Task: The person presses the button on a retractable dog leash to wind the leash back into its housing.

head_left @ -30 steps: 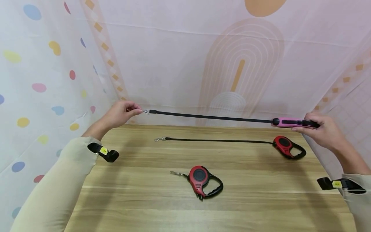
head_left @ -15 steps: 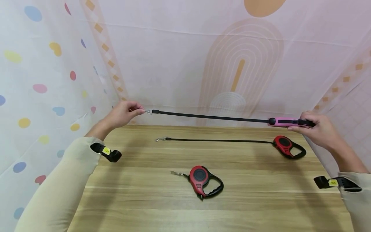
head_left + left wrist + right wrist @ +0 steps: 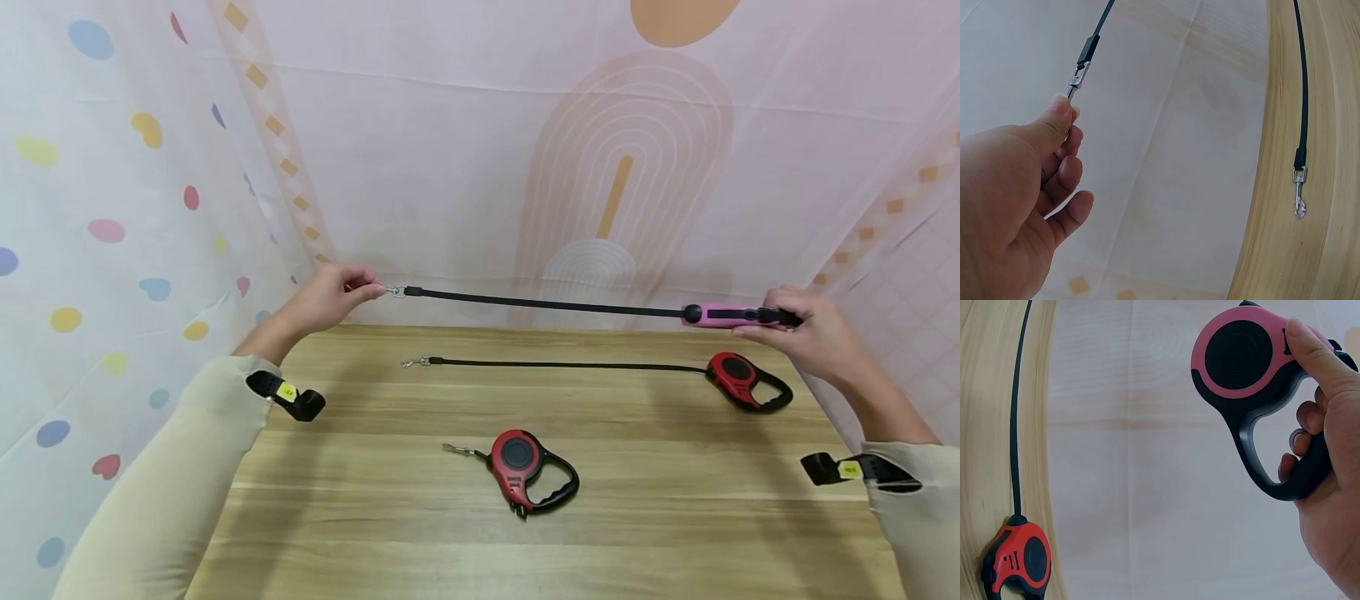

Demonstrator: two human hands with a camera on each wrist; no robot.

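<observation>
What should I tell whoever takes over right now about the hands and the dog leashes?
Left hand: pinches the metal clip of the pink leash.
Right hand: grips the pink leash housing by its black handle.
The black cord is stretched out between the hands, above the far edge of the wooden table.
Done: one red leash lies on the table with its cord pulled out.
Left: the near red leash lies fully wound in; the pink one is not yet set down.

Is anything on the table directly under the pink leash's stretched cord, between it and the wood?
Nothing visible: the pink leash and its cord hang over bare table behind the extended red leash.
</observation>
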